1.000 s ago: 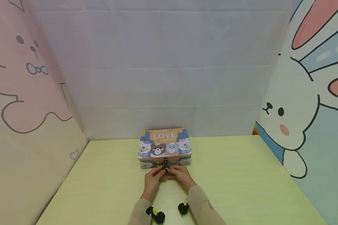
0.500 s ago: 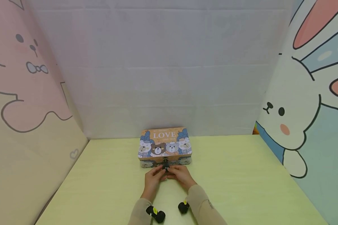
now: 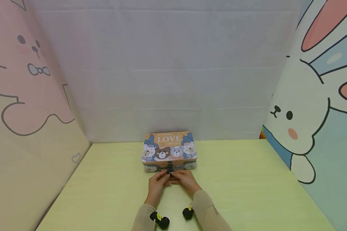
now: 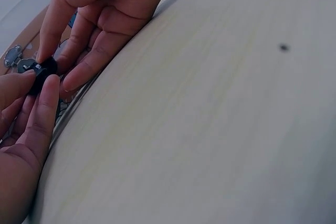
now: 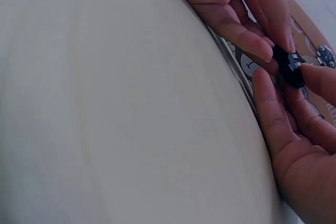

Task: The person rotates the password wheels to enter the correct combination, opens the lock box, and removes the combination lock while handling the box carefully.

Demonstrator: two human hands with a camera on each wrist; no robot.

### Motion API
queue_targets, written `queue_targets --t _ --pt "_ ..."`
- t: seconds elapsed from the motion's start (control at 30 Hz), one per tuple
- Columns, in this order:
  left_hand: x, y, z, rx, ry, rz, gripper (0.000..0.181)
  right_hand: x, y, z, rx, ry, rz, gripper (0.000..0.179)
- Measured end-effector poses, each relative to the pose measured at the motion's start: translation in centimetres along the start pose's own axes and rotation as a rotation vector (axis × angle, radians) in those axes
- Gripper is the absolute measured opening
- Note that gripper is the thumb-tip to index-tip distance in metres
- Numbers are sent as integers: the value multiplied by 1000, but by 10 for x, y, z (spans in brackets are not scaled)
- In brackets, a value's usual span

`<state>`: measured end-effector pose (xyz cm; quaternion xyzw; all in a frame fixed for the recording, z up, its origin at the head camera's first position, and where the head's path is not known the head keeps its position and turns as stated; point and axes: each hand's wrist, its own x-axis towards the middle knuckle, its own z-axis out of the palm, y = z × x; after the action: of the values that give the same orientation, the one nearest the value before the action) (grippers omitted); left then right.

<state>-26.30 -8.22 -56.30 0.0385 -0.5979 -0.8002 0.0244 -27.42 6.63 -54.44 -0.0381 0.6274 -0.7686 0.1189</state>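
A small black combination padlock [image 3: 170, 172] with pale digits on its dials is at the front of a tin box [image 3: 170, 154], by the metal clasp [image 5: 326, 56]. My left hand [image 3: 156, 186] pinches the padlock from the left, thumb on its dial face in the left wrist view. From the other side my right hand [image 3: 187, 180] grips it, with the thumb at the dials in the right wrist view. Fingertips of both hands cover much of the padlock. The box's lid, printed with bears and the word LOVE, is closed.
The box stands on a pale yellow-green table [image 3: 104, 179], near the white back wall [image 3: 173, 80]. Cartoon-printed panels [image 3: 300, 134] flank the table. Black wrist cameras [image 3: 160, 220] are strapped to the beige sleeves [image 3: 209, 211].
Both hands stay around the padlock in nearly the same pose. The box has not moved; only a slight shift of the head view shows.
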Motion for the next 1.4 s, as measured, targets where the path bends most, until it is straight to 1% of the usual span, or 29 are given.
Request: queue_targets --t 0.17,0.33,0.47,0.6,0.73,0.87,1.07,1.4 --pt "-1 0 1 5 0 -4 36 1 2 -1 9 1 6 30" --pt "-2 1 2 25 19 -14 35 4 4 -4 70 -9 16 32" --pt "-1 2 3 34 22 -18 35 4 2 -6 103 -18 12 35" --pt "0 4 4 36 15 -16 35 5 1 -6 124 -21 8 34" --pt "0 3 4 33 12 -18 35 4 0 -5 138 -10 15 28" --pt "0 2 3 29 16 -16 35 3 -1 -4 111 -3 15 26" --pt "1 0 3 21 17 -12 35 2 -1 -3 61 -8 -1 28" --pt "0 -1 1 27 20 -8 34 3 2 -2 44 -13 3 26"
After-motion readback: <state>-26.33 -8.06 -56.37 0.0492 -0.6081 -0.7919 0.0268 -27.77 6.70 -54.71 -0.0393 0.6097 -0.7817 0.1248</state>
